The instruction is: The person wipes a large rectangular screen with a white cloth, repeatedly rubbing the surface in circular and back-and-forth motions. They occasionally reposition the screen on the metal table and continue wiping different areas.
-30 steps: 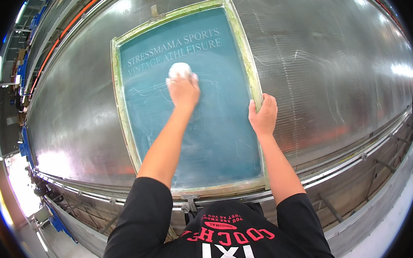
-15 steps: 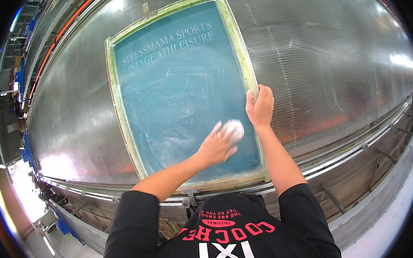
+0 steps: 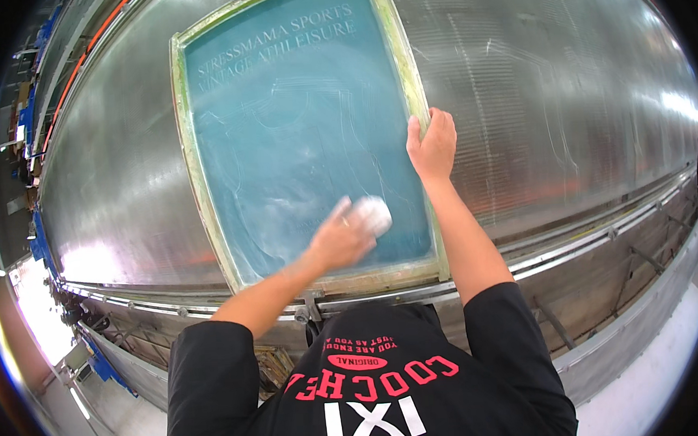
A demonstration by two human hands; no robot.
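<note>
A screen with a blue-green mesh [image 3: 271, 167], bearing pale lettering and a faint garment outline, lies in a pale green-edged frame [image 3: 187, 132] on a long metal table [image 3: 119, 198]. On the lower part of the mesh, my left hand [image 3: 343, 234] holds a white wad [image 3: 372, 215], perhaps cloth, against the surface; both are blurred. A whitish smear shows to their left. My right hand [image 3: 434, 146] is closed over the frame's right edge, thumb toward the mesh, at about the upper middle of that side.
A metal rail [image 3: 540, 251] runs along the table's near edge, with a clamp [image 3: 312, 305] at the screen's bottom. Below are metal struts and a trough. At the far left are blue fittings [image 3: 100, 365], an orange strip [image 3: 88, 62] and a bright opening.
Since a second ago my left hand and the wad have moved from the upper middle down to the lower right of the mesh. The view has shifted; my right hand still grips the frame.
</note>
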